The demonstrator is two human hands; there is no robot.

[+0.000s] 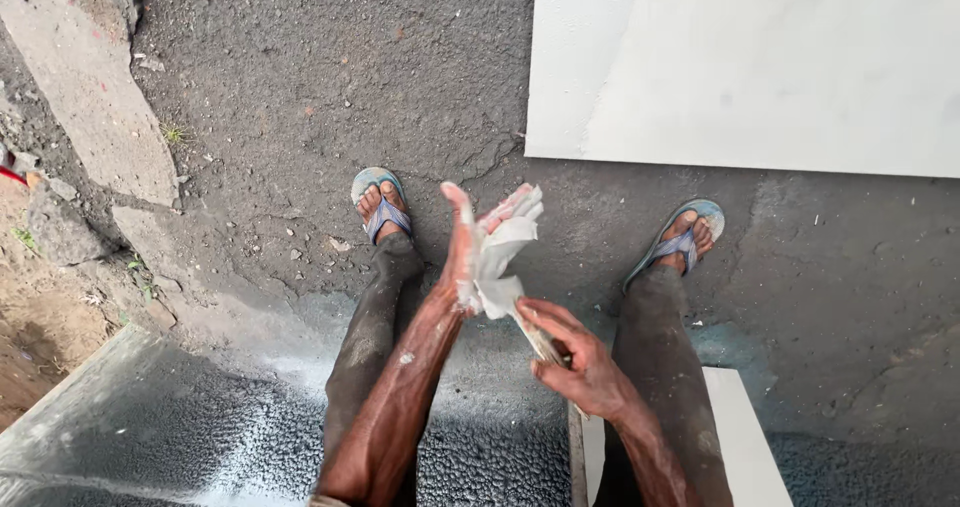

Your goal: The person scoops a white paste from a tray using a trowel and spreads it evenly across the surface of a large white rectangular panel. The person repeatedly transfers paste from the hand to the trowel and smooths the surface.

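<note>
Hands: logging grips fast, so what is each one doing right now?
Left hand: open, flat against the white cloth.
Right hand: closed, fingers pinching the cloth's lower end.

At mid-frame my left hand stood upright against a crumpled cloth, with my right hand just below and to its right, pinching the cloth's lower end. My feet in sandals flanked them on the pavement. A large slab lay at upper right, a smaller slab at lower right.
</note>
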